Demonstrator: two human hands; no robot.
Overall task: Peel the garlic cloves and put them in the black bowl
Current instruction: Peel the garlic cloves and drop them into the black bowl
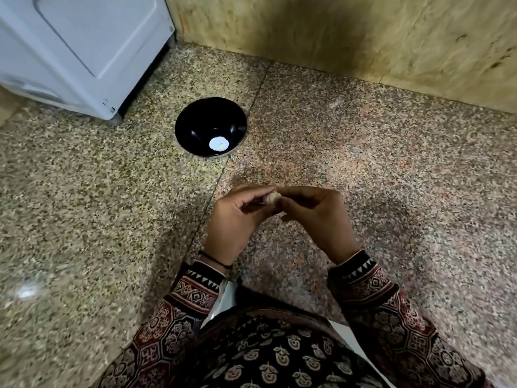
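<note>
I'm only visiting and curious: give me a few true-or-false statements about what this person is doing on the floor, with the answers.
1. The left hand and the right hand pinch a garlic clove between them. True.
2. The black bowl stands on a wooden table. False: it stands on the speckled floor, ahead of the hands.
3. The bowl is heaped full of cloves. False: only one small white piece lies in it.
4. A white appliance stands beyond the bowl, to the left. True.
5. One hand touches the bowl. False: both hands are nearer the person, apart from it.
</note>
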